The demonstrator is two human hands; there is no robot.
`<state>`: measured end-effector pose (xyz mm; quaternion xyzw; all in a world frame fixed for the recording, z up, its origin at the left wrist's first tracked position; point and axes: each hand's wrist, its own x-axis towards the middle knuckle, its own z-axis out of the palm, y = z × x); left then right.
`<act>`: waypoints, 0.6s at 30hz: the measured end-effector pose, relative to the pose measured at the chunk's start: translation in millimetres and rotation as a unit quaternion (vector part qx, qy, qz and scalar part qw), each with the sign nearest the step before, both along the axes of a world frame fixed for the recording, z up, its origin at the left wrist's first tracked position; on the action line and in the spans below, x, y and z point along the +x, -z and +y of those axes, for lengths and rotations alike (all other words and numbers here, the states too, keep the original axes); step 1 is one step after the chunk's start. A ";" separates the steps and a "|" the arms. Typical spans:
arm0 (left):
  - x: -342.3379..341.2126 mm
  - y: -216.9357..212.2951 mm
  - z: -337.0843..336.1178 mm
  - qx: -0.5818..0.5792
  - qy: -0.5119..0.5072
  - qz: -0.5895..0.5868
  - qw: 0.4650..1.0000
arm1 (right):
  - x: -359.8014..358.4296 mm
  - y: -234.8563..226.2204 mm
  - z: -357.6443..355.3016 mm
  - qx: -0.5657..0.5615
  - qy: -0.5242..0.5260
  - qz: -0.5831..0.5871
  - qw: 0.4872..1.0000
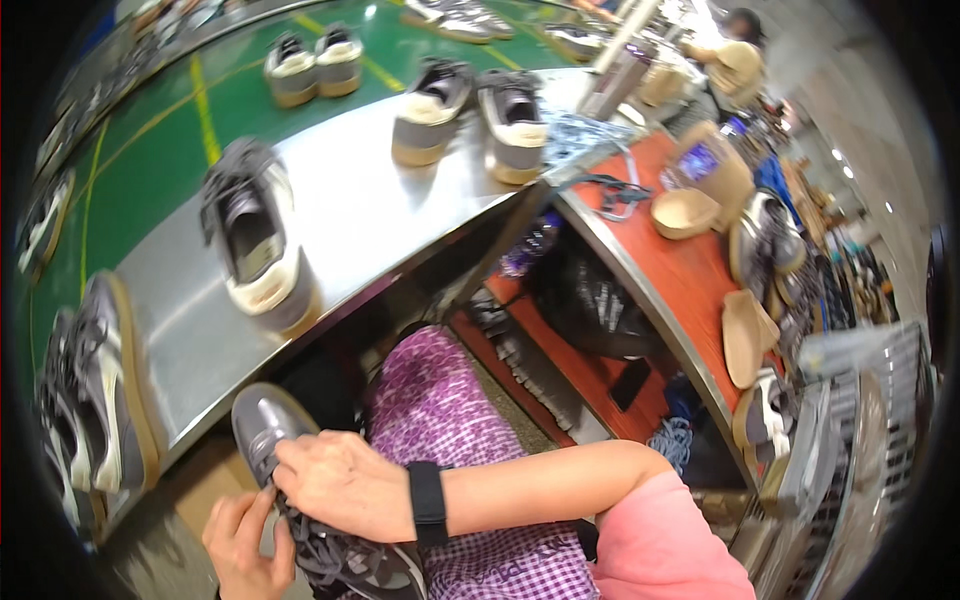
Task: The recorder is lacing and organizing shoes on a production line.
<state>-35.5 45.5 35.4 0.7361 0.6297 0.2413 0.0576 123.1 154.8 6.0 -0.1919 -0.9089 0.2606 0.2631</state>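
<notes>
A grey sneaker with dark laces (268,425) lies across my lap, toe pointing up and left. My right hand (340,482) rests on top of it over the laces, a black band on its wrist. My left hand (243,545) grips the shoe from below at the lower edge of the view, fingers at the laces. Both hands are closed on this one shoe. My lap is covered by purple patterned cloth (440,400).
A steel table (370,200) curves ahead with several grey sneakers: one (255,240) close, a pair (470,105) farther, others at the left edge (95,400). A green belt (170,110) carries more shoes. A red bench (690,270) at right holds tan insoles; another person (735,60) sits beyond.
</notes>
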 end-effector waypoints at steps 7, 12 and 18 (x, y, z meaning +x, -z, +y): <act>9.4 -6.7 12.8 -0.040 -0.003 -0.053 0.998 | 15.2 18.8 6.5 -0.110 0.050 0.042 0.992; 13.0 -17.6 21.8 -0.132 -0.004 -0.125 0.983 | 20.4 1.8 -3.7 -0.149 0.087 0.046 0.984; -9.7 13.8 38.1 -0.310 -0.046 -0.355 0.881 | 54.9 1.9 -13.3 -0.242 0.046 -0.051 0.968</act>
